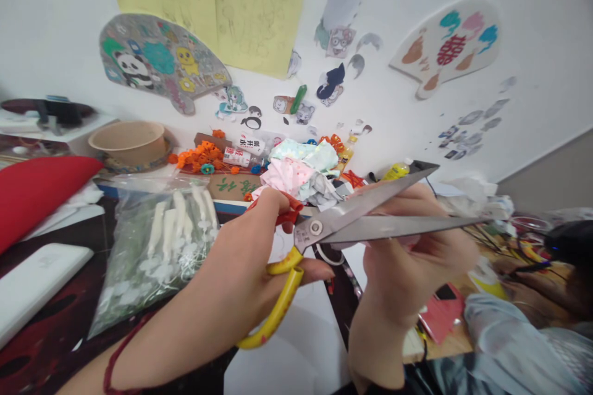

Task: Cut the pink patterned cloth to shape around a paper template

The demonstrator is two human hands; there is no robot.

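Yellow-handled steel shears (345,225), stiff and heavy, sit clenched by their loops (278,305) in the left hand (236,265); right hand (407,271) curled behind the blades (384,219), grip unclear.

One left hand (250,259), one right hand (407,265), one pair of scissors (352,225), one plastic bag (152,247), one red pillow (37,197), one bowl (127,142), two yellow posters (259,12).

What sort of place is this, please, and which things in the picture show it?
It is probably a handicraft workroom or hobby studio. Large yellow-handled scissors, a heap of pastel fabric scraps, and paper cutouts stuck on the white wall all suggest this.
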